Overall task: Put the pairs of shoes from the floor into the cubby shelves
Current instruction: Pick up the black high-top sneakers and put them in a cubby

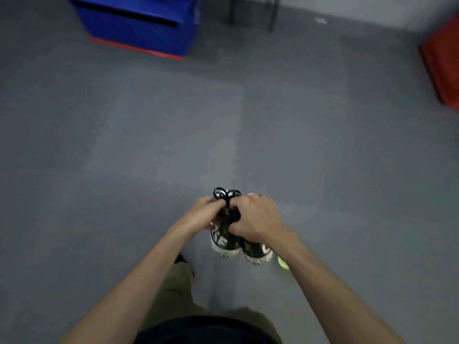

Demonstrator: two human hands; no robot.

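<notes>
A pair of dark high-top sneakers [224, 243] with white lettering and white soles hangs in front of me, heels toward me, above the grey floor. My left hand [201, 212] grips the left shoe's upper near the black laces. My right hand [255, 218] is closed over the top of the right shoe [257, 253]. Black lace loops [224, 194] stick out past my fingers. No cubby shelf is in view.
A blue box [139, 23] with a red base stands on the floor at the far left. A red box [444, 63] sits at the right edge. Thin metal legs [273, 13] rise by the back wall. A small green object [283, 263] lies by the shoes.
</notes>
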